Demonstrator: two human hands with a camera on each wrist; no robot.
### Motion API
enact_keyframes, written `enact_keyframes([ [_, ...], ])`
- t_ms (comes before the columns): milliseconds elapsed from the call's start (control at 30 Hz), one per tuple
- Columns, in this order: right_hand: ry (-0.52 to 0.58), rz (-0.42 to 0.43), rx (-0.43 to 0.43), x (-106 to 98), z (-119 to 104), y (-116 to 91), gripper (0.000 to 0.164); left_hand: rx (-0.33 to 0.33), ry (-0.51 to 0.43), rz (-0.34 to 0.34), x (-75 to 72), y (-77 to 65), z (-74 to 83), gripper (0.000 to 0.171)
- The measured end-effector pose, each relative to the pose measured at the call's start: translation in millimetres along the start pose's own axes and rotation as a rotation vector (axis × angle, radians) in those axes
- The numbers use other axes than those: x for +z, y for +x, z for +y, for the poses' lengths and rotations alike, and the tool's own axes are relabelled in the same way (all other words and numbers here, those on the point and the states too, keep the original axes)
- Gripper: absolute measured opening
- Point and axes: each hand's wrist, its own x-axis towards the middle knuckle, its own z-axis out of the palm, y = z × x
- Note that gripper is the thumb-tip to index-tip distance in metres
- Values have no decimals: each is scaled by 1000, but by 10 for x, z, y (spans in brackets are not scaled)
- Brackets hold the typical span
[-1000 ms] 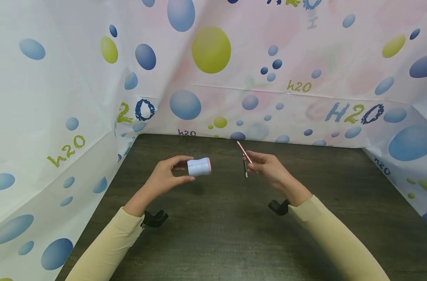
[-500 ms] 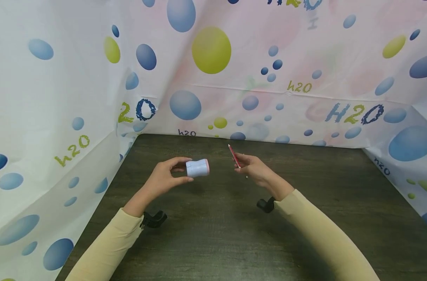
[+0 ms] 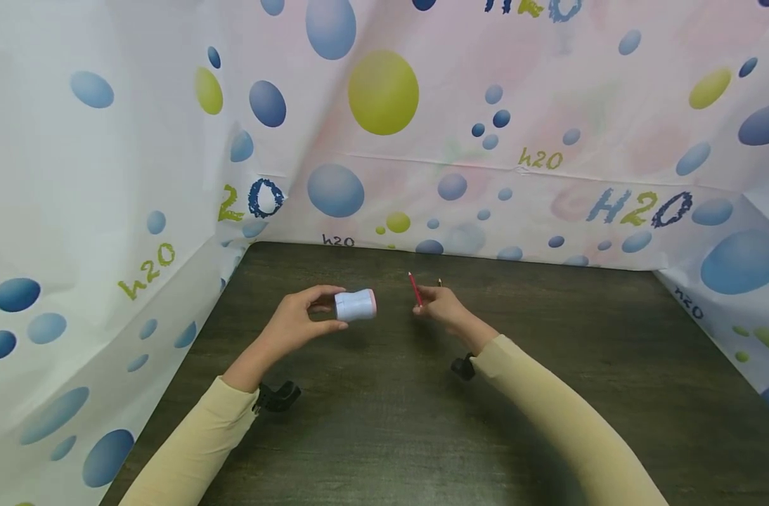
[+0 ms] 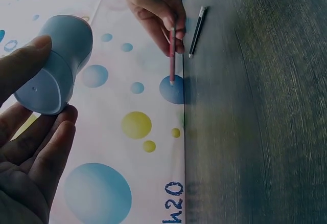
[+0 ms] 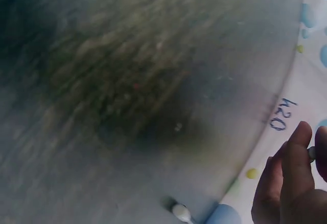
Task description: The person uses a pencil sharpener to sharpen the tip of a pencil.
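Observation:
My left hand (image 3: pixel 294 314) grips a pale blue waisted cup (image 3: pixel 354 305) between thumb and fingers. The cup lies sideways in the air, its pinkish end facing right; its closed base faces the camera in the left wrist view. To its right, my right hand (image 3: pixel 446 309) pinches a red pencil (image 3: pixel 414 288), which slants up and away with its tip past the fingers. A gap separates pencil and cup. A black pencil (image 4: pixel 198 31) lies on the table beside the right hand, mostly hidden behind that hand in the head view.
The dark wooden table (image 3: pixel 372 422) reaches back to a white sheet (image 3: pixel 460 211) with blue and green spots, hung as walls behind and at both sides. Black wrist mounts (image 3: pixel 278 396) are strapped at both cuffs.
My right hand has moved left toward the cup with the red pencil, which stands steeper in view. It now covers most of the black pencil. The left hand and cup have barely moved.

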Motion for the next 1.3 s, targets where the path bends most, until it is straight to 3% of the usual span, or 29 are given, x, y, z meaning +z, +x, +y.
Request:
enact_keyframes([
  [367,2,47,45,108,30,152,63,-40,4,-3,5,0,-20,59],
  [633,-20,76,91,139,38,191,63,-32,10,-7,11,15,-31,57],
  [833,48,76,118,151,63,234,62,-33,2,-5,13,22,-42,57],
  [1067,209,36,165,154,39,260,58,-43,-7,-7,6,25,-68,57],
  [1300,166,4,139,149,31,251,68,-43,-4,-10,-5,36,-81,56],
])
